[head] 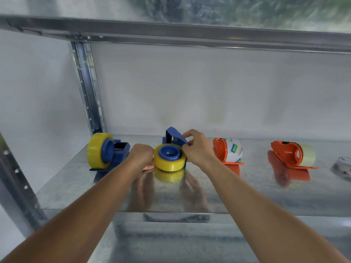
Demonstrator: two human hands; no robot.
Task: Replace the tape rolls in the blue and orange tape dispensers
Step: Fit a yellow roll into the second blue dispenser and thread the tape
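A blue tape dispenser (173,138) lies tilted on the metal shelf (114,196), with a yellow tape roll (171,163) on its blue hub. My left hand (141,155) grips the roll's left side. My right hand (197,147) pinches the dispenser's blue blade end just above the roll. A second blue dispenser (117,151) with a yellow roll (96,150) stands at the left. Two orange dispensers stand to the right: one (221,149) holds a white labelled roll (234,149), the other (288,154) a pale clear roll (308,154).
A steel upright (87,88) rises behind the left dispenser. An upper shelf beam (190,33) spans overhead. A small shiny object (342,167) sits at the far right edge. The shelf's front edge (171,213) runs below my forearms.
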